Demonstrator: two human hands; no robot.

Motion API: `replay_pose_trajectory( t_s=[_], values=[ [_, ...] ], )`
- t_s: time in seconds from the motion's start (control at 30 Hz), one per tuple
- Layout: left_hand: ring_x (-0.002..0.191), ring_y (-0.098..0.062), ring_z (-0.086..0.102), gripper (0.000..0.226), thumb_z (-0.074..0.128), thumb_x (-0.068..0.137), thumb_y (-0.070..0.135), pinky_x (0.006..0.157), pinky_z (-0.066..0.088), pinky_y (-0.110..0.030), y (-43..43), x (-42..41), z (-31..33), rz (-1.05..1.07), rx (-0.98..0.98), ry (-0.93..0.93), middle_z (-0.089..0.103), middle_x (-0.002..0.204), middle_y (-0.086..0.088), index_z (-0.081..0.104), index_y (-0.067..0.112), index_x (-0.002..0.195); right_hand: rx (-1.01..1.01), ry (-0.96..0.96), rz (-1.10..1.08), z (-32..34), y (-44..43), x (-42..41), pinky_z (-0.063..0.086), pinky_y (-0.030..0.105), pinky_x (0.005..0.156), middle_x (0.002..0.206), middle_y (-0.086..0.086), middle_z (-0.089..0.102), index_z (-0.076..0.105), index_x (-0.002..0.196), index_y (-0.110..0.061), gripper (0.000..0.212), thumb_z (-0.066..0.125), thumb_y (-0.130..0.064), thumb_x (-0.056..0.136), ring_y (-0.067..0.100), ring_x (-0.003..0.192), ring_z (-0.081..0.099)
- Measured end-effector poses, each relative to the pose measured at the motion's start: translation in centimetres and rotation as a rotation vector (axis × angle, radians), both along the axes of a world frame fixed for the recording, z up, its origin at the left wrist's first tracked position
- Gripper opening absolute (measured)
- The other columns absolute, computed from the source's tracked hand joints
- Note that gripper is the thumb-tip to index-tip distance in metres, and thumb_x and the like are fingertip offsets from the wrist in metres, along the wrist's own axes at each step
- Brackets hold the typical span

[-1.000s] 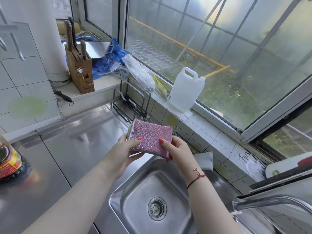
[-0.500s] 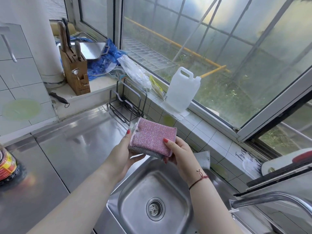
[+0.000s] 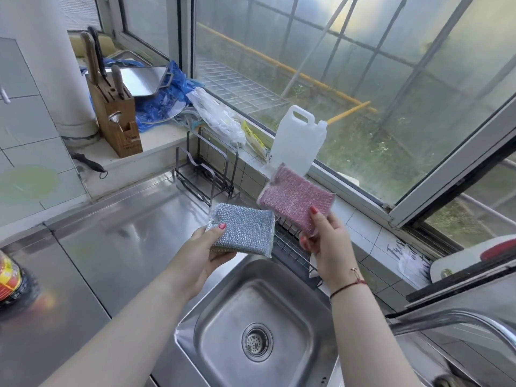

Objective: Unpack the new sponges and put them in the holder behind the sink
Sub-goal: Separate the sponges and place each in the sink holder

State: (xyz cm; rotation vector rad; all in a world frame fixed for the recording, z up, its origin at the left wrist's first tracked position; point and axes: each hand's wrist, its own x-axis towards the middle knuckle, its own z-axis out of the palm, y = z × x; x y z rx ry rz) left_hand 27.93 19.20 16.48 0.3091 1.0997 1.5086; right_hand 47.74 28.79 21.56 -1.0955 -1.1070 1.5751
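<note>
My left hand (image 3: 202,254) grips a silver mesh sponge (image 3: 245,233) by its near edge, above the sink's back left corner. My right hand (image 3: 328,244) pinches a pink mesh sponge (image 3: 296,198) by its lower corner and holds it tilted, higher and to the right of the silver one. The two sponges are apart. Directly below them, a dark wire holder (image 3: 293,251) sits behind the steel sink (image 3: 223,317), partly hidden by the sponges and my right hand.
A black wire rack (image 3: 203,177) stands on the counter to the left of the holder. A white jug (image 3: 298,138) sits on the tiled sill behind the pink sponge. A knife block (image 3: 117,118) is far left; a tap spout (image 3: 446,317) reaches in from the right.
The two sponges were held stacked together in both hands, pink on top. They are now separated: my right hand lifted the pink one right, my left keeps the silver one.
</note>
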Motion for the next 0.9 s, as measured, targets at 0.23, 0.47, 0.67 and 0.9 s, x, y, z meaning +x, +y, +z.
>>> replay_pose_trajectory(
  t_s=[0.23,0.47,0.67,0.9],
  values=[
    [0.089,-0.022,0.067,0.026,0.054,0.093,0.020,0.083,0.054,-0.036,0.2,-0.5,-0.6,0.017,-0.014,-0.010,0.068,0.101,-0.010,0.053,0.008,0.116,0.117,-0.388,-0.333,-2.5,4.6,4.9,0.048,0.019,0.046,0.087,0.008,0.064,0.061,0.104,-0.006,0.025,0.059,-0.029,0.094,0.012,0.055,0.058],
    [0.089,-0.023,0.065,0.019,0.052,0.094,0.017,0.075,0.057,-0.032,1.0,-0.3,-0.7,0.041,-0.032,-0.028,0.066,0.100,-0.011,0.051,0.008,0.111,0.121,-0.788,-0.293,-7.3,8.4,6.9,0.058,0.045,0.075,0.098,0.015,0.071,0.057,0.100,-0.012,0.008,0.057,-0.016,0.092,0.025,0.076,0.070],
    [0.088,-0.022,0.064,0.017,0.052,0.094,0.016,0.078,0.057,-0.034,1.4,-0.4,-1.0,0.069,-0.060,-0.032,0.065,0.099,-0.010,0.052,0.009,0.109,0.179,-1.192,-0.158,-9.8,9.2,8.0,0.050,0.033,0.073,0.097,0.012,0.071,0.064,0.102,-0.012,0.017,0.052,-0.014,0.090,0.030,0.086,0.067],
    [0.089,-0.022,0.065,0.028,0.053,0.093,0.017,0.076,0.059,-0.033,1.5,-0.9,-1.7,0.064,-0.069,-0.032,0.065,0.104,-0.011,0.051,0.006,0.119,0.176,-1.366,-0.083,-11.2,9.2,8.4,0.042,0.031,0.072,0.104,0.013,0.070,0.065,0.105,-0.008,0.019,0.051,-0.012,0.092,0.030,0.093,0.064]
  ],
)
